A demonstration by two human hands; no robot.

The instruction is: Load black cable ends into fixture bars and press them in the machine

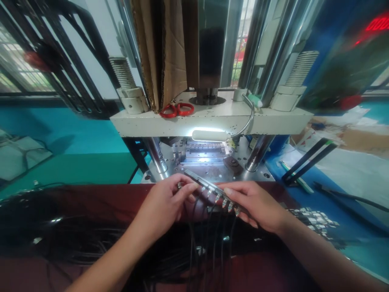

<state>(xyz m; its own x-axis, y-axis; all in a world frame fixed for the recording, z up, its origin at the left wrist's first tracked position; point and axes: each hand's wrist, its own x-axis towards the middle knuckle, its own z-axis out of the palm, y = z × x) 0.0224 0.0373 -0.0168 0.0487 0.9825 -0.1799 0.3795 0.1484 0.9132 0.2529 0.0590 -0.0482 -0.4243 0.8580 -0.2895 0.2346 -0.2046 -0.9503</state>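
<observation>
A long metal bar fixture (209,183) slants between my hands, its far left end higher than its right. Several small metal cable connectors (224,202) stick out along its lower edge, with black cables (214,243) hanging from them. My right hand (253,200) grips the right part of the bar, thumb on top and fingers beneath. My left hand (173,196) is closed near the bar's left part, thumb and forefinger pinched at a cable end by the row; a small metal piece shows by its fingers. Exactly what the pinch holds is partly hidden.
Ahead stands a press with a pale plate (212,121), a lit lamp (209,135) and a metal die (206,153) below. Red-handled scissors (176,109) lie on the plate by cardboard (164,52). Black cables pile at left; small metal parts (316,221) lie at right.
</observation>
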